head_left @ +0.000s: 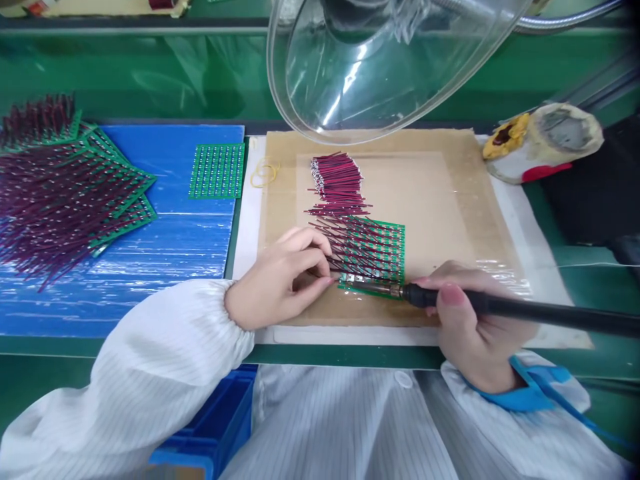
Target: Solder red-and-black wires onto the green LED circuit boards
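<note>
My right hand (475,313) is wrapped round the black handle of a soldering iron (450,298). The iron's metal tip lies over the lower edge of a green circuit board panel (393,250), which carries rows of dark red wires. At that board's lower left corner, the thumb and forefinger of my left hand (287,280) pinch a thin wire (336,277), its end close to the tip. Just behind the board lies a bundle of loose dark red wires (339,180) with pale ends. Whether the tip touches the wire I cannot tell.
Wired boards (75,187) are piled on a blue sheet (200,247) at left, beside a bare panel (217,171). Yellow rubber bands (264,173) lie on the cardboard's left edge. A clear shield (390,73) overhangs the back; a tin with yellow sponge (545,143) stands at right.
</note>
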{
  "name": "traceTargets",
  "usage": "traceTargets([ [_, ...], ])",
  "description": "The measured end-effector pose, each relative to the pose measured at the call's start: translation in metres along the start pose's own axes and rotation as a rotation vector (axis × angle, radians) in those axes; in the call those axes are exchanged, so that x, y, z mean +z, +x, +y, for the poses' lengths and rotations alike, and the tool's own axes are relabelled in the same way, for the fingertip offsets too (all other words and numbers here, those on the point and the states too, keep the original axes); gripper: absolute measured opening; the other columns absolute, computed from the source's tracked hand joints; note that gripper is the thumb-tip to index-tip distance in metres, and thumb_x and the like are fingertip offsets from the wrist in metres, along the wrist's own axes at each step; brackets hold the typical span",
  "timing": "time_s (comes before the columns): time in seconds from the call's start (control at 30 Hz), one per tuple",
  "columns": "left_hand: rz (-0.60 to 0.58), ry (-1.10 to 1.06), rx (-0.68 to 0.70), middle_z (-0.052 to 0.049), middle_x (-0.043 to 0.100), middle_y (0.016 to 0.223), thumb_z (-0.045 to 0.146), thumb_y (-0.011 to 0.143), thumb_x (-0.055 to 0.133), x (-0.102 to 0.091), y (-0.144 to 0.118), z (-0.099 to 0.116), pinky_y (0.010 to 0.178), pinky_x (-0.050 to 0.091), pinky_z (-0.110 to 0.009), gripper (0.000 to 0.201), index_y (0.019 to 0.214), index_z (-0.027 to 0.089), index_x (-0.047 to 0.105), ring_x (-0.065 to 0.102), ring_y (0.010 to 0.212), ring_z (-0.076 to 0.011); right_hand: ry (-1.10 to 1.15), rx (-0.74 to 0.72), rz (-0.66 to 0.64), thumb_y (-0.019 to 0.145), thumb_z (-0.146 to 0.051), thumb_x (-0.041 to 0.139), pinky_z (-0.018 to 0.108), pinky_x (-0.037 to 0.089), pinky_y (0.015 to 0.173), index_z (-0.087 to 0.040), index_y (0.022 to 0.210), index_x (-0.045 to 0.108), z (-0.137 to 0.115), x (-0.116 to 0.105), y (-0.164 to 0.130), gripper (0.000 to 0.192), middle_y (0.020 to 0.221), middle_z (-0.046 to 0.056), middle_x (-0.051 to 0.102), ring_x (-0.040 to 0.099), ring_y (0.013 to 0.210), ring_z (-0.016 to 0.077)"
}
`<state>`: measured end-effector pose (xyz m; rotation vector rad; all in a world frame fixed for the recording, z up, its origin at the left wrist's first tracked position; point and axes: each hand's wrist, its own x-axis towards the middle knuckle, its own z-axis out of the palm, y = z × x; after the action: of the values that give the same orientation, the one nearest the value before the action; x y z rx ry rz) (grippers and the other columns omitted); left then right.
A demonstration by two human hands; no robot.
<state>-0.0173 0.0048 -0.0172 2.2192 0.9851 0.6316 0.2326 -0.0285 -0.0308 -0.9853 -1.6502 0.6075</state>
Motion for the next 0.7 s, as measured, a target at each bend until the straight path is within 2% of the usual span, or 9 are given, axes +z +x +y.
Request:
traceTargets([
  [0.37, 0.012, -0.006, -0.009, -0.006, 0.056, 0.104, 0.016, 0.087, 0.059, 0.0014, -0.0004, -0.0021, 0.090, 0.040, -0.031, 0.006, 0.082, 0.014, 0.062, 0.051, 0.099, -0.0167, 0.024, 0.064, -0.055, 0.083, -0.011, 0.062, 0.030, 0.040, 0.047, -0.022, 0.095, 0.070, -0.0004, -0.0009, -0.0038, 0.019, 0.067, -0.001, 0.062, 0.055, 0.056, 0.0121],
  [0.6, 0.008, -0.007, -0.006, -0.006, 0.056, 0.104, 0.016, 0.088, 0.059, 0.0014, -0.0006, -0.0031, 0.090, 0.040, -0.031, 0.006, 0.083, 0.015, 0.063, 0.051, 0.099, -0.0168, 0.003, -0.001, 0.035, 0.085, -0.015, 0.059, 0.029, 0.039, 0.045, -0.022, 0.091, 0.070, -0.0005, 0.0031, -0.0007, 0.015, 0.069, -0.001, 0.064, 0.055, 0.055, 0.0117],
  [0.7, 0.009, -0.009, -0.008, -0.006, 0.056, 0.104, 0.016, 0.087, 0.059, 0.0013, -0.0007, -0.0026, 0.090, 0.040, -0.031, 0.006, 0.083, 0.015, 0.063, 0.051, 0.099, -0.0167, -0.009, 0.037, 0.008, 0.084, -0.014, 0.060, 0.027, 0.039, 0.045, -0.023, 0.092, 0.070, -0.0012, 0.0041, -0.0006, 0.016, 0.069, -0.003, 0.063, 0.055, 0.054, 0.0100],
])
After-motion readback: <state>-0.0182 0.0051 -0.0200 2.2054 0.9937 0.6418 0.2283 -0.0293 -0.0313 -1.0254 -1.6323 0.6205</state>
